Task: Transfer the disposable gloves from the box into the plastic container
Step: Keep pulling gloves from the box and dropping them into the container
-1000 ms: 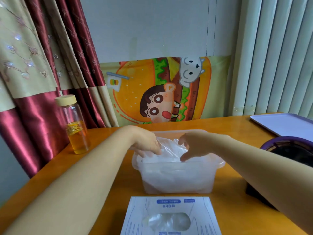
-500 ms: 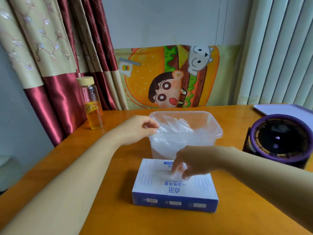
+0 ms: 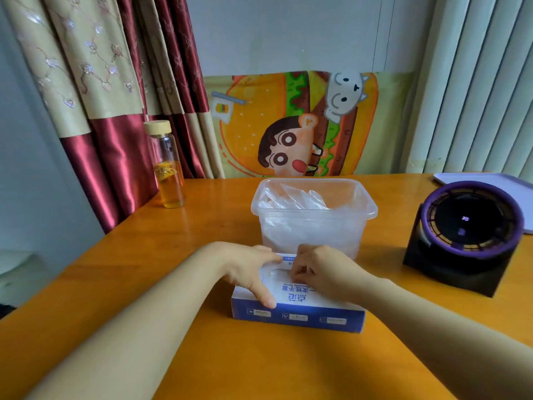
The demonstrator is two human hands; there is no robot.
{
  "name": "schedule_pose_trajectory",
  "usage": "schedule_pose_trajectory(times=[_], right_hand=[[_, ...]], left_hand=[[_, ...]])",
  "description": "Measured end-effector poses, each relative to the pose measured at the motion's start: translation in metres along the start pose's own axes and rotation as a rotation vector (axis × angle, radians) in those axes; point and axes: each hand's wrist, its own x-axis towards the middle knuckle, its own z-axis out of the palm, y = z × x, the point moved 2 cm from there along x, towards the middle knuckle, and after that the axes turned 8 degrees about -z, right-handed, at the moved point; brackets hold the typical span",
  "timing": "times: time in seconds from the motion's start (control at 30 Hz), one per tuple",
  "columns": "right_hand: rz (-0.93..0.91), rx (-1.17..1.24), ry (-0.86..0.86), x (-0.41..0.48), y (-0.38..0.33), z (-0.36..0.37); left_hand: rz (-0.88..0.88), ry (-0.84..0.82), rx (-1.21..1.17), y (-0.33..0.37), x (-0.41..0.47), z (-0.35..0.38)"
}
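Left hand (image 3: 248, 269) flat, fingers straight, pressing box (image 3: 317, 319) top. Right hand (image 3: 320, 272) curled at box slot; pinch hidden, can't tell. Gloves (image 3: 291, 197) piled in container (image 3: 372, 210) just behind box.

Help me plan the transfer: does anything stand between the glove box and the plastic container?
Nothing visible does. The plastic container stands open directly behind the glove box; the bottle and purple-rimmed device sit well aside.

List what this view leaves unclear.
Head view:
- Glove box opening: covered by left hand and right hand.
- Whether the right hand's fingers pinch a glove: curled away, hidden.
- Number of gloves in the plastic container: cloudy wall blurs them.
- Tray: cut off by the right edge.
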Motion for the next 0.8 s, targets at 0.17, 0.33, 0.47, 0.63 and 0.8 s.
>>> schedule_pose_trajectory(times=[0.17, 0.33, 0.47, 0.63, 0.8], right_hand=[[-0.066, -0.017, 0.154, 0.004, -0.011, -0.016], [-0.155, -0.037, 0.169, 0.013, -0.028, -0.023], [0.013, 0.119, 0.207, 0.010, 0.000, -0.040], [0.202, 0.208, 0.669, 0.003, 0.026, -0.092], [0.218, 0.410, 0.690, -0.005, 0.016, -0.115]], left_hand=[[-0.007, 0.007, -0.050, 0.001, 0.000, -0.001], [-0.033, 0.024, -0.036, 0.004, -0.001, -0.002], [0.010, 0.017, -0.117, 0.001, -0.002, 0.000], [0.031, -0.027, -0.129, 0.007, -0.004, -0.001], [0.022, 0.045, -0.183, 0.004, -0.011, -0.005]])
